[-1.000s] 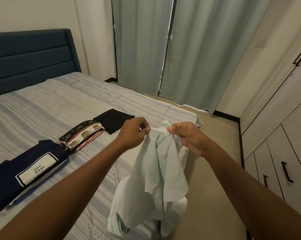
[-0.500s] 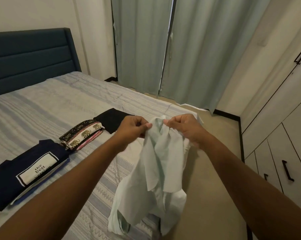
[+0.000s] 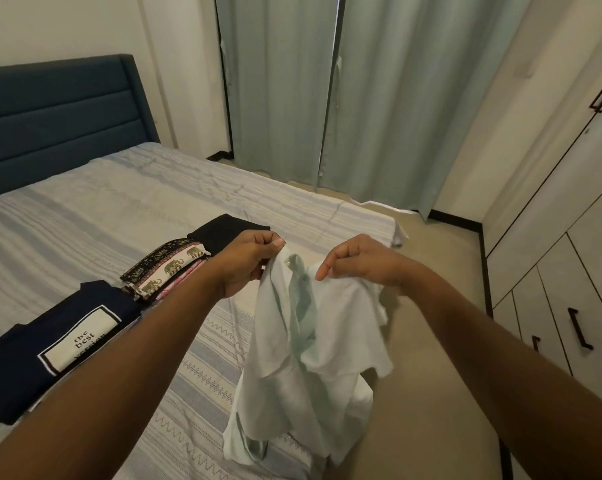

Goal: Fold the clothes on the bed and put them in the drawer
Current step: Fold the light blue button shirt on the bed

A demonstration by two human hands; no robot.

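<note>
Left grip (image 3: 247,261): pinching pale shirt (image 3: 303,358) at its top edge.
Right grip (image 3: 362,261): pinching same shirt, which hangs at bed (image 3: 119,209) edge.
Bed: three folded garments (image 3: 168,268).
Drawers (image 3: 552,323): closed, contents hidden.

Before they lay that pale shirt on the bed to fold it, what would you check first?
1. The left hand pinches the pale shirt at its top edge: ok.
2. The right hand pinches it too: ok.
3. Shirt hanging smooth: not ok, it is bunched and twisted.
4. Bare space on the bed to lay it down: ok.
5. The folded clothes out of the way: ok, they lie to the left.
6. The drawers open for putting away: not ok, those in view are shut.
</note>
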